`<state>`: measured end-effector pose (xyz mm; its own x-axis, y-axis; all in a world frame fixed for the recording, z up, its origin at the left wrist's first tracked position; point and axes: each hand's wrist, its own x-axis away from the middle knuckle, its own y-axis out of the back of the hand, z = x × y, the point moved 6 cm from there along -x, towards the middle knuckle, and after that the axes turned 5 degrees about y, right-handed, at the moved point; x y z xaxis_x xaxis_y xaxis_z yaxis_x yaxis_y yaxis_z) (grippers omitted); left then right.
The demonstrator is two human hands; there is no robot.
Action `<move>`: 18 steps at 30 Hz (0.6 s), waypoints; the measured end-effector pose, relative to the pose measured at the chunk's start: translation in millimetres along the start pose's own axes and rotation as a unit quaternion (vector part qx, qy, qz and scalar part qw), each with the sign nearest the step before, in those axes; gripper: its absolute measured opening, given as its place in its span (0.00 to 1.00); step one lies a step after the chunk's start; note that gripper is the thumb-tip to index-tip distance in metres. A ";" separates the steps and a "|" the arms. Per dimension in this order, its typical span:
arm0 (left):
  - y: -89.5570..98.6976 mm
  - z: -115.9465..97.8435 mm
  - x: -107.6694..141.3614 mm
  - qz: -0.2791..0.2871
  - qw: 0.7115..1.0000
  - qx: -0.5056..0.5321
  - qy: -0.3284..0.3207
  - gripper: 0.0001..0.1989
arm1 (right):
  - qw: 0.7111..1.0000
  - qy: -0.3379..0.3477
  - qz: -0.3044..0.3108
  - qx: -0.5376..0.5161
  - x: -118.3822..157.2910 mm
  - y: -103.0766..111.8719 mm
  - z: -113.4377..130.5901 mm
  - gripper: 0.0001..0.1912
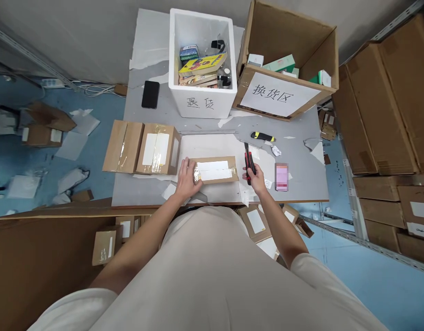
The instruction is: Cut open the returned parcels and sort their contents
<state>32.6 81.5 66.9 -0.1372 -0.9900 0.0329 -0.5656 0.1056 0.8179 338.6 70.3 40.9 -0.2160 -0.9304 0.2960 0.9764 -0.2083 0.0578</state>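
Observation:
A small flat cardboard box [216, 170] with a white label and clear tape lies near the table's front edge. My left hand [188, 179] rests against its left end, fingers apart and pointing away from me. To the right of the box, my right hand [255, 177] is closed round a red and black utility knife [248, 156], which points away from me. A yellow and black cutter [263, 136] lies behind the knife. Two taped cardboard boxes, one at the far left [118, 146] and one beside it [157, 149], stand left of my left hand.
Behind are a white foam box [205, 103] holding books and a large carton [284, 94] holding small boxes. A black phone [150, 94] lies at the left, a phone with a pink screen [281, 177] at the right. Paper scraps surround the work area.

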 end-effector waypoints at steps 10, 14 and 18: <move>-13.8 -18.6 -20.4 0.115 0.982 -0.142 -0.038 0.57 | 0.988 -0.065 0.125 0.063 46.9 23.3 -13.6 0.40; -13.3 -19.4 -22.6 0.107 0.983 -0.146 -0.033 0.59 | 0.985 -0.072 0.135 0.075 45.1 22.8 -12.1 0.39; -11.8 -21.4 -22.6 0.096 0.984 -0.144 -0.032 0.57 | 0.973 -0.069 0.176 0.130 37.0 28.3 -3.8 0.36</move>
<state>59.7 100.7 68.9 -0.2757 -0.9454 0.1740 -0.2714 0.2502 0.9294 358.2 28.8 49.8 0.1179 -0.8773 0.4653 0.9626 0.2161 0.1635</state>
